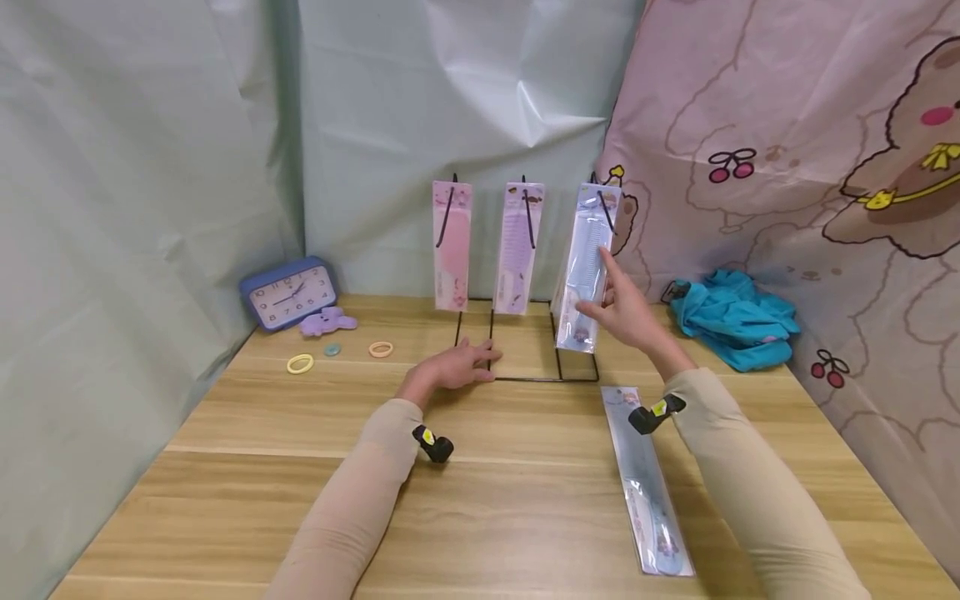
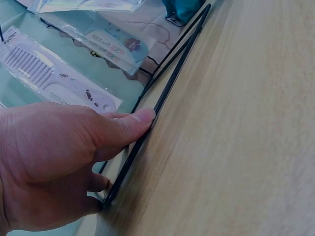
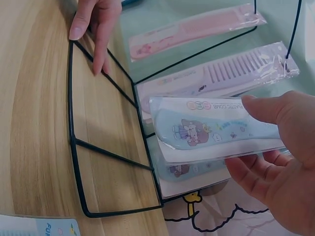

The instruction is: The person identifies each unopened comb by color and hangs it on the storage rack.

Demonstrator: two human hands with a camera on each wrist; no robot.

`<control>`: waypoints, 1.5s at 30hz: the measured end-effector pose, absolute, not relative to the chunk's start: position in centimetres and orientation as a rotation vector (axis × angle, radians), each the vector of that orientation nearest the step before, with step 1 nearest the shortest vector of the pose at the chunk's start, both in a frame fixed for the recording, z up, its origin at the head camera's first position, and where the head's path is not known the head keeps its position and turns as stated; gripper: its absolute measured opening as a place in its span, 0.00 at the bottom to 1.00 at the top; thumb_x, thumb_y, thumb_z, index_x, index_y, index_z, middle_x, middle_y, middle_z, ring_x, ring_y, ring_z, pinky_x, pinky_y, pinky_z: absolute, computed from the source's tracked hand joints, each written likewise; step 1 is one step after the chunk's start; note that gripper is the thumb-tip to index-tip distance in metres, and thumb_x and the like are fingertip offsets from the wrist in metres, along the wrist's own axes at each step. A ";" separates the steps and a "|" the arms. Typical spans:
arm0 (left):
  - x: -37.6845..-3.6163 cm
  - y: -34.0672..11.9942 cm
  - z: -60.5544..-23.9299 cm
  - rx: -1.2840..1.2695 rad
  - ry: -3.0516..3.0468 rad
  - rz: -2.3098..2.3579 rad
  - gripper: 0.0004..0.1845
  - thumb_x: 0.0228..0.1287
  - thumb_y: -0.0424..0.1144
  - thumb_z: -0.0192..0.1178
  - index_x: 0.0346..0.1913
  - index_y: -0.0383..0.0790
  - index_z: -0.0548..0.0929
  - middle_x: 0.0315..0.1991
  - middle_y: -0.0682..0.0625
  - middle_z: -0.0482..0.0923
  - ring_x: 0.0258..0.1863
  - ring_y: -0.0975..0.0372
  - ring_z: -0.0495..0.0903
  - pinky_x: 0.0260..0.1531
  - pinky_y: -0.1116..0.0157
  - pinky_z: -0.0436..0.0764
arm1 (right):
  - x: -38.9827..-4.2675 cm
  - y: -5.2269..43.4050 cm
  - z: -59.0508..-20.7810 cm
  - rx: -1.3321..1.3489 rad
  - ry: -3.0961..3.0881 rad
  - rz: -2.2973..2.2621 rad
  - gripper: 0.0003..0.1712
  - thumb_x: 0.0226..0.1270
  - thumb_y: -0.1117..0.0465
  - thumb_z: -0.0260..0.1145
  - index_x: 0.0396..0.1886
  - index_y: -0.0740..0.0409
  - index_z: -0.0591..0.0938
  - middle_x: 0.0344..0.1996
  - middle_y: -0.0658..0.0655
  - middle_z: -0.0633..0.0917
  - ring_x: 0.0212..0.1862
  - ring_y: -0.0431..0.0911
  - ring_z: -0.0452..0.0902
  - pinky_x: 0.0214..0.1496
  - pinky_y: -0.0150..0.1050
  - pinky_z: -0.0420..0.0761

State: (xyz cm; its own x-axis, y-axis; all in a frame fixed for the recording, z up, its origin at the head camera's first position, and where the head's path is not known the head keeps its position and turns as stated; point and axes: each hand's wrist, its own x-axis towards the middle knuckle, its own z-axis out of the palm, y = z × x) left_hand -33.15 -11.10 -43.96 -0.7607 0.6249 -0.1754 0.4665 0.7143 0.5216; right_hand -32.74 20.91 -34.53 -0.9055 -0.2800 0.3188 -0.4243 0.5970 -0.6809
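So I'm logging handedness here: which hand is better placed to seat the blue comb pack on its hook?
Probably the right hand: it already holds the blue comb pack at the rack; the left hand presses the rack's base.

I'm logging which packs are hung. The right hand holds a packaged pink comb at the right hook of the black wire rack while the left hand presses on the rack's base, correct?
Not quite: the packaged comb in the right hand is a light blue plastic comb, as the right wrist view shows. The rest stands: it is at the right hook of the black wire rack, and the left hand presses on the base.
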 end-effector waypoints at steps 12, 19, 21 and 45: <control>-33.0 -10.9 -43.9 0.835 2.576 0.654 0.30 0.77 0.46 0.54 0.77 0.46 0.64 0.80 0.45 0.44 0.76 0.38 0.35 0.74 0.45 0.41 | -32.7 21.1 -35.0 0.628 -2.686 1.279 0.56 0.69 0.61 0.68 0.82 0.44 0.40 0.54 0.70 0.70 0.49 0.60 0.79 0.42 0.48 0.85; -33.1 -10.9 -43.9 0.824 2.577 0.658 0.29 0.77 0.46 0.54 0.77 0.46 0.64 0.80 0.45 0.44 0.76 0.38 0.35 0.74 0.44 0.40 | -32.8 21.5 -36.0 0.697 -2.722 1.360 0.55 0.71 0.63 0.66 0.82 0.50 0.37 0.75 0.71 0.54 0.70 0.68 0.62 0.66 0.67 0.66; -33.1 -11.0 -44.0 0.822 2.576 0.658 0.29 0.77 0.46 0.53 0.77 0.46 0.64 0.80 0.45 0.44 0.76 0.38 0.35 0.74 0.44 0.41 | -32.7 21.7 -36.3 0.685 -2.739 1.371 0.54 0.72 0.62 0.65 0.82 0.51 0.37 0.78 0.68 0.49 0.73 0.67 0.55 0.69 0.68 0.60; -32.9 -11.0 -43.7 0.828 2.575 0.661 0.30 0.77 0.46 0.54 0.77 0.44 0.63 0.80 0.45 0.45 0.76 0.37 0.35 0.74 0.43 0.40 | -27.0 25.5 -39.9 0.559 -2.923 1.082 0.58 0.67 0.50 0.71 0.81 0.62 0.43 0.76 0.74 0.49 0.71 0.73 0.55 0.66 0.69 0.64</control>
State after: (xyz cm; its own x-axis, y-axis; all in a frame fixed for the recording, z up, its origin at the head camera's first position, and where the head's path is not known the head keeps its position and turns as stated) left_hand -32.94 -11.02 -43.73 -0.7659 0.6154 -0.1866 0.4495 0.7198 0.5290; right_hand -26.97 25.52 -39.88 -0.9373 -0.3346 0.0977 -0.3176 0.7041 -0.6351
